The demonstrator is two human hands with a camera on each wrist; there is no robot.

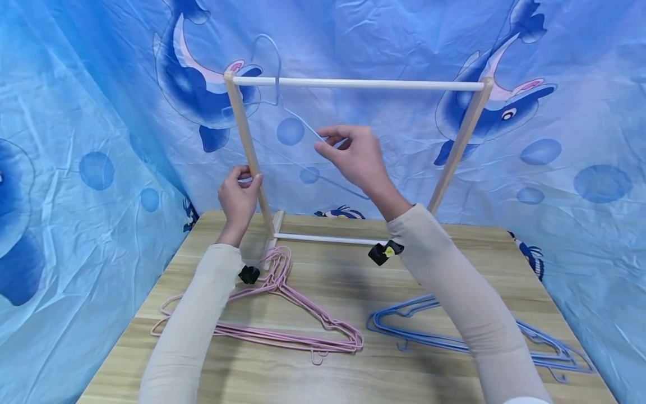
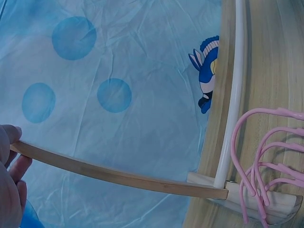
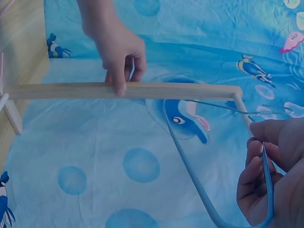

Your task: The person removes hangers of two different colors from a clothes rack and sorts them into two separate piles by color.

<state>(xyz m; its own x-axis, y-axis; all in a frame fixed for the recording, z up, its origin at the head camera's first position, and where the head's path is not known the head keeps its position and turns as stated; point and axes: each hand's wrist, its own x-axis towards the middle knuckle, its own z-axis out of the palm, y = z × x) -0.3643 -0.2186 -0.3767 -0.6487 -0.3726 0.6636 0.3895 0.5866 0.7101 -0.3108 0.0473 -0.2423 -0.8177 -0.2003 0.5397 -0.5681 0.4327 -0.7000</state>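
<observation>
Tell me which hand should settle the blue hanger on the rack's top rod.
Right. The right hand already pinches the blue hanger, whose hook loops over the white top rod. The left hand grips the rack's left wooden post, probably steadying it, so it is best kept there.

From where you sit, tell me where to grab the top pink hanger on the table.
Take the pink hangers' top one at its hook end, beside the wooden rack's foot. Come from above with the left hand, which is closest: the stack lies flat, and only the curled hooks leave room for fingers.
</observation>
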